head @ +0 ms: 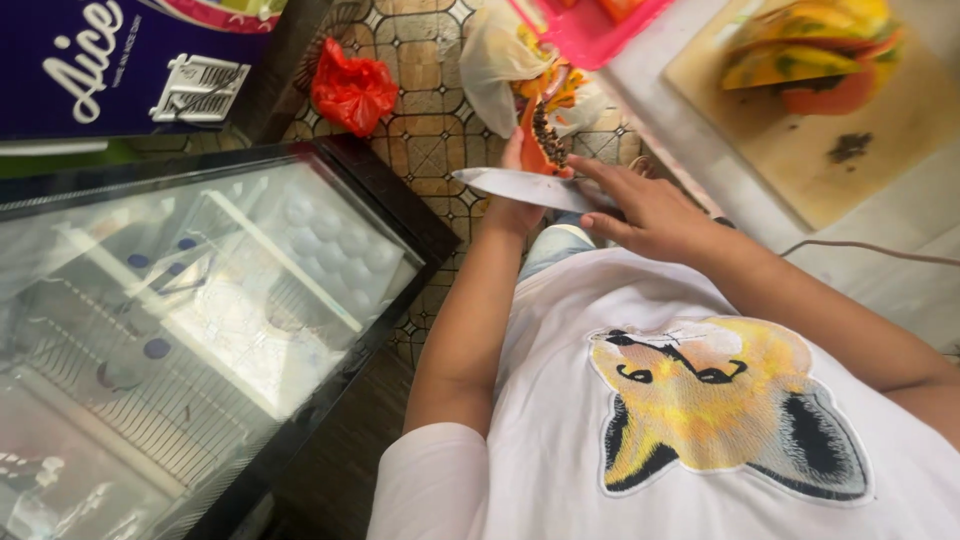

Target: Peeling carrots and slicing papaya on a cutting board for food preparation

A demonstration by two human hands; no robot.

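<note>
Down at my far left, well away from either grip, sits a glass-topped chest freezer (180, 330) with a dark frame, and above it a purple carton (110, 65). Closer in, on the patterned tile floor (425, 130), a crumpled red plastic bag (352, 90) lies well left of my left hand (518, 200). That hand is closed around a papaya slice (540, 140), orange-fleshed with dark seeds along its inner face, held upright over the floor; my fingers are mostly hidden behind the fruit and the blade, so I can only say the slice rests in my grasp at its lower end. Just above the slice, touching or nearly touching it, is a whitish plastic bag (495, 60) with scraps inside. Across the base of the slice runs the knife (520, 187), its broad pale blade pointing left, past my left hand. My right hand (650, 215) is clenched on the knife's handle, with 1 finger stretched forward along the blade's back toward the seeds. Up to the right of that grip, well apart, a wooden cutting board (850, 160) lies on a pale counter, bearing more papaya pieces (810, 55), and a pink tray (590, 30) shows at the top edge.
</note>
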